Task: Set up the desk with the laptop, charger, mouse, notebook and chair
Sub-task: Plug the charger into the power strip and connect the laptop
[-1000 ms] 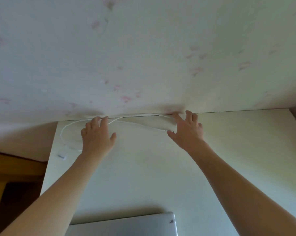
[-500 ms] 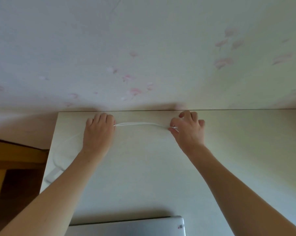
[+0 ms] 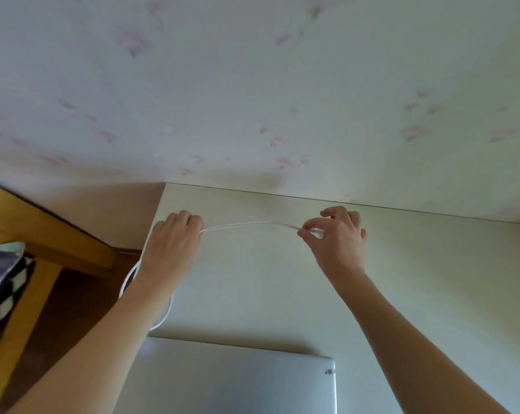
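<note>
A thin white charger cable (image 3: 246, 225) stretches in a shallow arc above the white desk (image 3: 252, 279), near its back edge. My left hand (image 3: 172, 249) is closed around the cable's left part, and a loop of it hangs below my left wrist, past the desk's left edge. My right hand (image 3: 337, 237) pinches the cable's right end between thumb and forefinger. A closed silver laptop (image 3: 231, 377) lies flat on the desk at the near edge, partly covered by my left forearm. The charger's plug block is hidden.
A floral wallpapered wall (image 3: 252, 100) rises directly behind the desk. To the left stands wooden furniture (image 3: 43, 234) with a dark patterned cloth (image 3: 1, 282) on it. The desk's left edge runs beside my left hand.
Both hands have lifted the cable off the back of the desk and pulled it toward me. The loop now hangs off the left edge. My view has shifted left and down.
</note>
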